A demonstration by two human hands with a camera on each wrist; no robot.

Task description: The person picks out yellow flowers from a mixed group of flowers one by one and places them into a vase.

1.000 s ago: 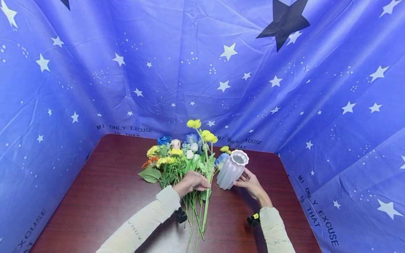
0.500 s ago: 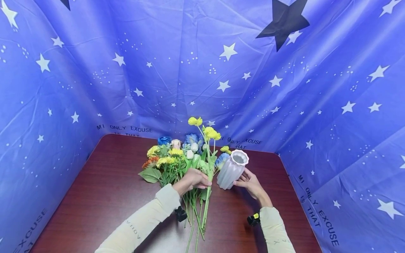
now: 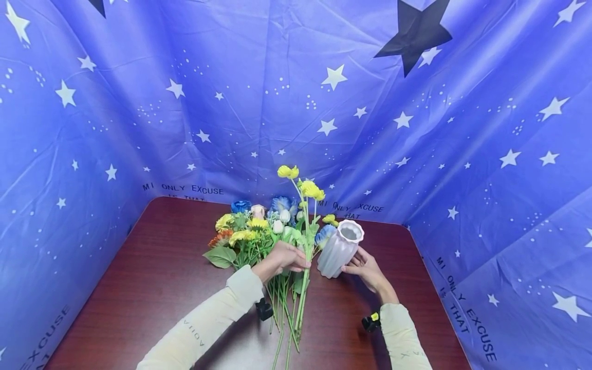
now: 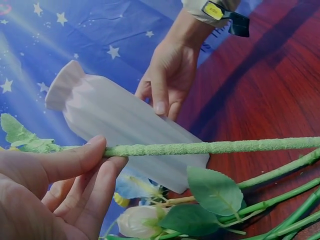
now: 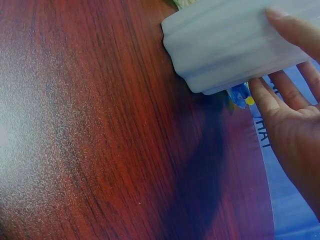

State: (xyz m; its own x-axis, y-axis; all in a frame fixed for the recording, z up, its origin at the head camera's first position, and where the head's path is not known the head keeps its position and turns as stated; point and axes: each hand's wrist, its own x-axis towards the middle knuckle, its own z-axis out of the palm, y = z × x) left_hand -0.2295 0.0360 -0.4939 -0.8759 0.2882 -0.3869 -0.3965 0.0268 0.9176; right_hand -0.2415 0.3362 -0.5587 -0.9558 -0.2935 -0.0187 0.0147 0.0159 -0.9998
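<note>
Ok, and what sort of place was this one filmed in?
Probably a makeshift recording booth, though the wider room is out of view: a blue star-printed cloth hangs around a dark red wood-grain table, and a small black device shows by the right wrist.

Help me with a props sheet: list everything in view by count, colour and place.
Table: one, red-brown, centre bottom
Loose flowers: many, multicoloured, overlapping on the table
Flower stem: one, green, yellow-bloomed, centre
Vase: one, whitish, tilted, at right
Backdrop: count unclear, blue with white stars, around table
Dark stars: two, black, top of backdrop
Lettering: several lines, black, low on backdrop
Wrist devices: two, black, at the wrists
Sleeves: two, cream, lower frame
Left hand: one, bare, pinching flower stem
Right hand: one, bare, holding vase
</note>
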